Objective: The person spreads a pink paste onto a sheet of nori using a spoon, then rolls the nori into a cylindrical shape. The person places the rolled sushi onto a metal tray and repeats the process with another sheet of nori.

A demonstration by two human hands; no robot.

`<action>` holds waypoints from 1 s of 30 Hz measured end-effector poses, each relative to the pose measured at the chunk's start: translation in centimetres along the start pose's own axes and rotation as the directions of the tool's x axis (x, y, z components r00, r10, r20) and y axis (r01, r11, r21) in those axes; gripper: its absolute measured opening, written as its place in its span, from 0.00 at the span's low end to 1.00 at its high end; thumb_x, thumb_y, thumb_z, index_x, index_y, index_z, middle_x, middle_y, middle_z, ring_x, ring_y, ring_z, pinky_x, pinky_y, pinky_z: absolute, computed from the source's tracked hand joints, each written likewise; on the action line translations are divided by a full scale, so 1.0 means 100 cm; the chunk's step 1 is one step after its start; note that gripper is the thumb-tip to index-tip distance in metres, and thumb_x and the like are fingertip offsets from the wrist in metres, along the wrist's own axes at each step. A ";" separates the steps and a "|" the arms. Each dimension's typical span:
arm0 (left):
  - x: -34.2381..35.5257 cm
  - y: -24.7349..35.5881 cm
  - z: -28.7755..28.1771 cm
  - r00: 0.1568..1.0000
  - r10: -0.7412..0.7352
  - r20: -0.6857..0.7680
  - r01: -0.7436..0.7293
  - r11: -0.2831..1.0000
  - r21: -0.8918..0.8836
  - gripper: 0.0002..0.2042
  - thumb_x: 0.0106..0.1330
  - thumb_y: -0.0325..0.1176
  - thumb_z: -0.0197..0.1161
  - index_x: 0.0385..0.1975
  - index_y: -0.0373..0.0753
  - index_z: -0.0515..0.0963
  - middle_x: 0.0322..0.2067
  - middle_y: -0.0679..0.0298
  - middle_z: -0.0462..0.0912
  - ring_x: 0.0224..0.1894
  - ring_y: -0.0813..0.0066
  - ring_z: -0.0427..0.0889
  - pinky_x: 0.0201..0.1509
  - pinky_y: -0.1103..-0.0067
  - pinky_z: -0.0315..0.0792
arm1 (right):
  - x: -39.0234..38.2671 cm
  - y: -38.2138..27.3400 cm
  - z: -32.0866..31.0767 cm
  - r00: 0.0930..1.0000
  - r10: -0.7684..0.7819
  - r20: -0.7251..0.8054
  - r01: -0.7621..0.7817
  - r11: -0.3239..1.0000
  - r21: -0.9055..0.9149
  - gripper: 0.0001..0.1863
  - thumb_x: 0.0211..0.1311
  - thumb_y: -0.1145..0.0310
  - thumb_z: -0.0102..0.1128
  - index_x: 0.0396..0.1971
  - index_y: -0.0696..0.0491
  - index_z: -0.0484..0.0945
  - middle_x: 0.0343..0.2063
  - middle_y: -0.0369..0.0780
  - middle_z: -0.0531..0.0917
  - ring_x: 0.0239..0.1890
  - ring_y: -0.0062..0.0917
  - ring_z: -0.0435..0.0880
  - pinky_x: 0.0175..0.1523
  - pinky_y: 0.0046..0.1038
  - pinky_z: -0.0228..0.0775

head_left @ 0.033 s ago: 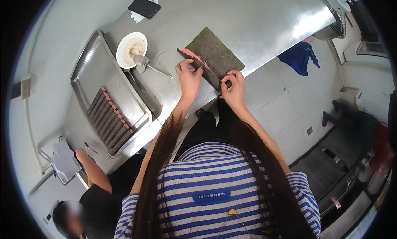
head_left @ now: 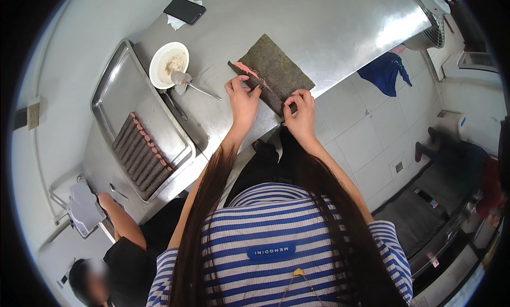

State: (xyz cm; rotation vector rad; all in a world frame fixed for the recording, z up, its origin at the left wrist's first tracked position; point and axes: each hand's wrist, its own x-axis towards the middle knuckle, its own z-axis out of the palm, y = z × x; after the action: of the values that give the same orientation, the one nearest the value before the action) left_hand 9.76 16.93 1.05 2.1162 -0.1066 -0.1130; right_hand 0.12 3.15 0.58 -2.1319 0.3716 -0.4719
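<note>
steel counter (head_left: pixel 329 20), nori (head_left: pixel 279 60) on it, left grip (head_left: pixel 244 102) and right grip (head_left: pixel 302 117) pinching its fold. lettered blue patch (head_left: pixel 271 252) on shirt (head_left: pixel 260 219) btw

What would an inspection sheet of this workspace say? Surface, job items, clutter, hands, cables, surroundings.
Surface: steel table, shiny.
Job items: dark green sheet, near edge turned up along a pink strip; tray holding dark rolls with pink ends.
Clutter: phone on white paper; bowl; spoon at its rim.
Hands: left hand and right hand both pinch the turned-up edge.
Cables: none made out; wall outlet at left.
Surroundings: co-worker in black, lower left; blue cloth beyond the table's right edge.
</note>
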 end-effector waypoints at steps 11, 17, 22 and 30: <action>0.024 0.006 -0.021 0.961 0.246 0.126 -0.270 0.932 0.240 0.16 0.56 0.25 0.63 0.46 0.39 0.74 0.48 0.53 0.69 0.45 0.59 0.76 0.51 0.72 0.72 | 0.014 -0.025 0.029 0.853 -0.418 0.313 0.515 0.771 -0.374 0.23 0.52 0.76 0.51 0.49 0.70 0.70 0.51 0.53 0.72 0.54 0.42 0.73 0.60 0.33 0.67; 0.047 -0.001 -0.046 0.739 0.552 0.386 -0.673 0.636 0.378 0.18 0.55 0.23 0.60 0.48 0.43 0.75 0.51 0.63 0.74 0.54 0.57 0.72 0.56 0.67 0.69 | 0.016 -0.027 0.037 0.890 -0.352 0.290 0.445 0.809 -0.384 0.24 0.50 0.75 0.52 0.48 0.71 0.70 0.50 0.53 0.73 0.53 0.41 0.72 0.59 0.32 0.67; 0.066 -0.007 -0.050 0.607 0.606 0.514 -0.794 0.478 0.376 0.18 0.57 0.26 0.58 0.49 0.44 0.75 0.50 0.66 0.75 0.56 0.62 0.71 0.57 0.69 0.68 | 0.029 -0.036 0.051 0.873 -0.416 0.255 0.488 0.728 -0.481 0.23 0.51 0.75 0.52 0.48 0.71 0.70 0.49 0.53 0.72 0.50 0.41 0.73 0.57 0.33 0.68; 0.096 0.008 -0.047 0.377 0.632 0.677 -0.926 0.283 0.251 0.17 0.54 0.27 0.60 0.46 0.41 0.76 0.47 0.66 0.77 0.55 0.65 0.72 0.59 0.70 0.65 | 0.042 -0.032 0.050 0.941 -0.227 0.251 0.307 0.884 -0.352 0.23 0.46 0.79 0.55 0.46 0.70 0.71 0.45 0.52 0.74 0.46 0.42 0.75 0.51 0.34 0.72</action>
State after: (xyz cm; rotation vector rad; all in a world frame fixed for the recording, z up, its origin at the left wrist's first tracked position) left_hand 19.87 19.34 3.78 2.3172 -1.7720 0.0727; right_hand 6.43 6.70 1.35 -2.6113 0.0482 -0.3500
